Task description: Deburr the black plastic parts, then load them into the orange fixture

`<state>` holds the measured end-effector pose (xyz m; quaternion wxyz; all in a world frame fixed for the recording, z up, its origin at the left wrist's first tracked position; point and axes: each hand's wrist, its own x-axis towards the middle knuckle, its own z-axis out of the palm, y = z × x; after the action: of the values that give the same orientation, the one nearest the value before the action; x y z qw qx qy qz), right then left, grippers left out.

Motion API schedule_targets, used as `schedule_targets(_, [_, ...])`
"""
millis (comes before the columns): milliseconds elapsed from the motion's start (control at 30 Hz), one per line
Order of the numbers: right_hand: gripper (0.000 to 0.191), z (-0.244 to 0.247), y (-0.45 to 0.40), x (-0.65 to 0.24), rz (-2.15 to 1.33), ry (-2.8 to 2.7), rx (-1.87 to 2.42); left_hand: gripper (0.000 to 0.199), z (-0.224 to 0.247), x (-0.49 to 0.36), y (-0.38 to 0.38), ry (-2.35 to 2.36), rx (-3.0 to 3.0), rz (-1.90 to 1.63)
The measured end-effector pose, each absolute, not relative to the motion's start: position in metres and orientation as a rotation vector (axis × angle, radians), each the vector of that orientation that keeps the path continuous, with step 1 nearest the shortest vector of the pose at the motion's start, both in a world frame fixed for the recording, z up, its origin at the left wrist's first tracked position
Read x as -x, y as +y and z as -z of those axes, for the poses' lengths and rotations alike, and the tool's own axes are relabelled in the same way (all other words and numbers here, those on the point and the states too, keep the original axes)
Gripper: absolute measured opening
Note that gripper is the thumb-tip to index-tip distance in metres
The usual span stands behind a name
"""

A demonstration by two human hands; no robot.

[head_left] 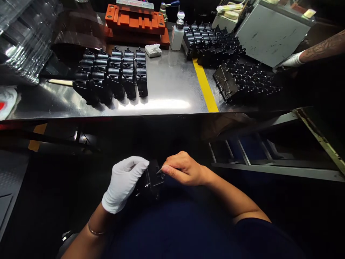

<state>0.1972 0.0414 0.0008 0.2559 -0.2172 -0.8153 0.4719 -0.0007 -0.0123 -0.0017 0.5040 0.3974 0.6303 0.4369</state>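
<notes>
A stainless steel counter point(167, 86) runs across the far side of the view, crossed by a yellow stripe point(205, 85). Black moulded housings point(110, 73) stand in tight rows left of the stripe, and a second batch of housings point(212, 45) crowds the right side, probably ranked this way so that each piece stays separate and easy to lift. Behind them sit an orange fixture point(134, 21), a white bottle point(178, 36) and a folded tissue point(153, 50), apparently kept within easy reach. A co-worker's white-gloved hand point(292, 59) comes in from the right edge beside a grey metal box point(272, 32), well apart from the person's own hands.

Below the counter's near edge, one black housing point(152, 180) is held up in front of the person's body, away from the rows. The gloved left hand point(122, 183) is clenched around its side, seemingly to steady it. The bare right hand point(184, 169) pinches a fine metal pick point(159, 171) and brings its tip to the housing's face; leaving those fingers ungloved perhaps gives a surer feel. Whether the tip is touching the housing is too small to tell.
</notes>
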Motion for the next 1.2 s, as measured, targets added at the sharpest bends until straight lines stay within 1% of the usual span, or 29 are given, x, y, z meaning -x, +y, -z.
schedule_targets(100, [0.046,-0.002,0.045,-0.202,-1.635,-2.155,0.455,0.018,0.0,0.0,-0.013,1.471,-1.015,-1.032])
schedule_targets(167, [0.049,-0.003,0.046,-0.203,-1.705,-2.125,0.387,0.016,-0.001,0.001,-0.014,1.464,-1.066,-1.044])
schedule_targets(200, [0.05,-0.003,0.045,-0.202,-1.643,-2.134,0.388,0.016,-0.001,0.002,-0.013,1.47,-1.089,-1.052])
schedule_targets(300, [0.048,-0.002,0.044,-0.198,-1.253,-2.229,0.468,0.016,-0.001,0.005,-0.012,1.498,-1.141,-1.059])
schedule_targets(367, [0.051,-0.001,0.043,-0.194,-1.074,-2.303,0.498,0.017,-0.001,0.006,-0.012,1.506,-1.156,-1.063])
schedule_targets(467, [0.057,0.001,0.043,-0.191,-0.987,-2.351,0.508,0.016,0.002,0.006,-0.011,1.504,-1.155,-1.085])
schedule_targets(567, [0.057,0.001,0.043,-0.191,-0.889,-2.36,0.554,0.017,0.006,0.005,-0.01,1.526,-1.106,-1.117])
schedule_targets(767, [0.057,0.006,0.042,-0.185,-0.512,-2.381,0.679,0.028,0.011,-0.002,-0.009,1.625,-0.782,-1.139])
schedule_targets(867, [0.057,0.009,0.042,-0.181,-0.383,-2.339,0.723,0.028,0.009,-0.005,-0.006,1.653,-0.712,-1.135])
schedule_targets(1067, [0.057,0.008,0.044,-0.18,-0.288,-2.363,0.774,0.027,0.006,-0.006,-0.003,1.647,-0.688,-1.154])
schedule_targets(1133, [0.058,0.006,0.045,-0.182,-0.377,-2.4,0.772,0.027,0.006,-0.006,-0.004,1.648,-0.691,-1.151])
schedule_targets(1200, [0.057,0.003,0.047,-0.186,-0.623,-2.463,0.734,0.028,0.006,-0.006,-0.004,1.649,-0.709,-1.13])
